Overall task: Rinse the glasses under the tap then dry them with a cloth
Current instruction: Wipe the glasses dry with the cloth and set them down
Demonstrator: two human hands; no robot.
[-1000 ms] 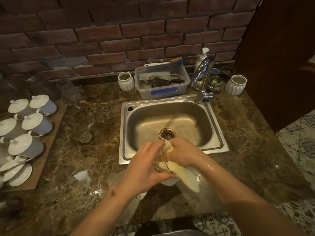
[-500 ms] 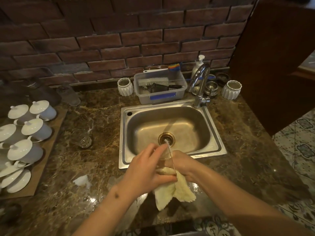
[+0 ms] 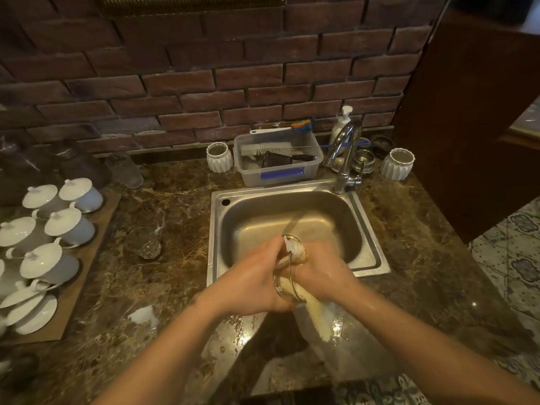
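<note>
Brick wall (no legible writing), hands gripping glass, cloth

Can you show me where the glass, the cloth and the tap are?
glass [image 3: 287, 283]: head view, on its clear side between the hands.
cloth [image 3: 317, 315]: head view, on the yellow tail hanging below the glass.
tap [image 3: 346, 141]: head view, on the curved metal neck.

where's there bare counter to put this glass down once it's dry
Bare marble lies right of the sink, in front of the white ribbed pot, and between the sink and the glass on the left. Crowded: the board of lidded cups and behind the sink round the tap.
</note>
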